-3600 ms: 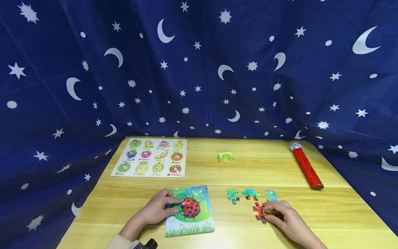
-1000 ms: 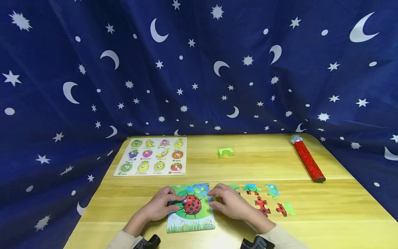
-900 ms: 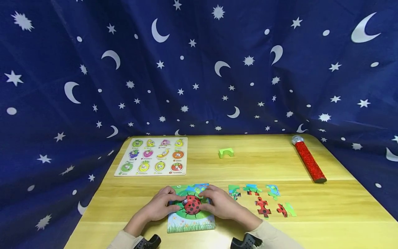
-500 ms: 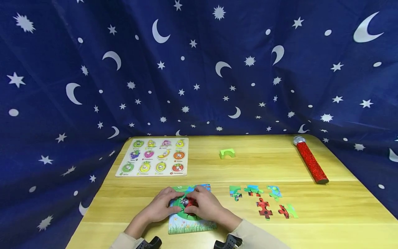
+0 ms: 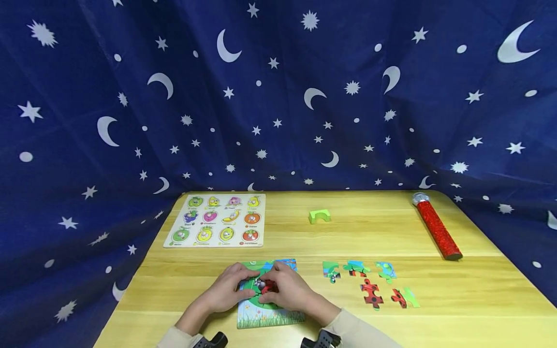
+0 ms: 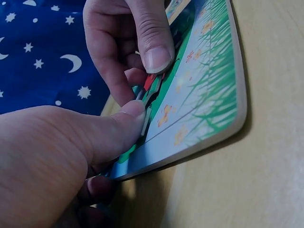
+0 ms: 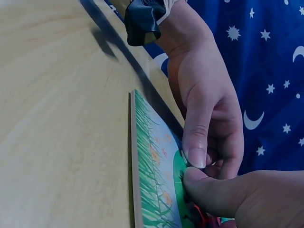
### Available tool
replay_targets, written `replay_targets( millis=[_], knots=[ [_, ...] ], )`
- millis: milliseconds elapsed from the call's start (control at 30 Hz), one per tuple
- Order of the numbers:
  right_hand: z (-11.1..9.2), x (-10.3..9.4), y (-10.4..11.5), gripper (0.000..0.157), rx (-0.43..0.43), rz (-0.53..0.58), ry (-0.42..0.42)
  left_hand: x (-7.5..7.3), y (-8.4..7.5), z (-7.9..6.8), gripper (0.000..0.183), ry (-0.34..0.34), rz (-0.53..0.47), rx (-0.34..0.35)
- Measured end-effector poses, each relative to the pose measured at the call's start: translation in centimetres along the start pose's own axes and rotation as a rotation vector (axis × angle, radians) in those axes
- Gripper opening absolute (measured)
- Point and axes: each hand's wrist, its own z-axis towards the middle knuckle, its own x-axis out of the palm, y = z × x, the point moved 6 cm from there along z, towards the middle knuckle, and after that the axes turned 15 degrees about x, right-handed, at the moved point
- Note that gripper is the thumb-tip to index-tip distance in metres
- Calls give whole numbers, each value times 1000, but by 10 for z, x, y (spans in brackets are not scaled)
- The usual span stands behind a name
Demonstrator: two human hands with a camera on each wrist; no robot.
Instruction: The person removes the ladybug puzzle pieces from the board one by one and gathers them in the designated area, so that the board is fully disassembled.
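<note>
A square ladybug jigsaw puzzle board [image 5: 278, 321] lies near the table's front edge, with both hands over its middle. My right hand [image 5: 289, 290] pinches a puzzle piece with red on it [image 6: 150, 81] between thumb and fingers; the piece is tilted up from the board in the left wrist view. My left hand [image 5: 226, 290] holds the left part, its thumb against the raised edge of the pieces and close to the right thumb. The fingers hide most of what they grip. Loose puzzle pieces [image 5: 371, 294] lie apart to the right, including a red-and-green one [image 5: 399, 297].
A fruit peg puzzle [image 5: 216, 220] lies at the back left. Behind, a small green arch block [image 5: 319, 216] stands near the middle. A red glittery toy microphone [image 5: 437, 227] lies at the right. A dark blue curtain [image 5: 278, 96] closes off the far side.
My right hand has gone from the loose pieces at the right, leaving a red-and-green piece there, to the board's middle, where its fingers closed. My left hand has stayed at the board's left.
</note>
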Motion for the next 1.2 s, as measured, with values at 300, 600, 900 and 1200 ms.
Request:
replay_targets(
  millis=[300, 600, 900, 1200],
  knots=[
    [-1, 0, 0, 42, 7, 9, 5, 1, 0, -1, 47, 15, 9, -4],
    [-2, 3, 0, 38, 33, 32, 20, 2, -2, -4, 52, 35, -13, 0],
    [-3, 3, -1, 37, -29, -16, 0, 1, -4, -4, 79, 58, 5, 23],
    [-2, -4, -3, 34, -69, 14, -53, -1, -3, -1, 83, 53, 9, 16]
  ],
)
